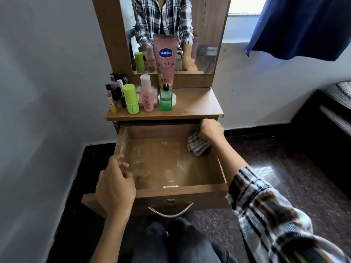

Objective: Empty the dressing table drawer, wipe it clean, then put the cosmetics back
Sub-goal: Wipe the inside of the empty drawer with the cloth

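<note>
The left hand grips the near left corner of the pulled-out drawer, steadying it. The right hand clutches a soft, limp cloth in the far right corner; bunched, it should wipe best. Smudges mark the drawer floor. Cosmetics stand on the tabletop below the mirror.
</note>
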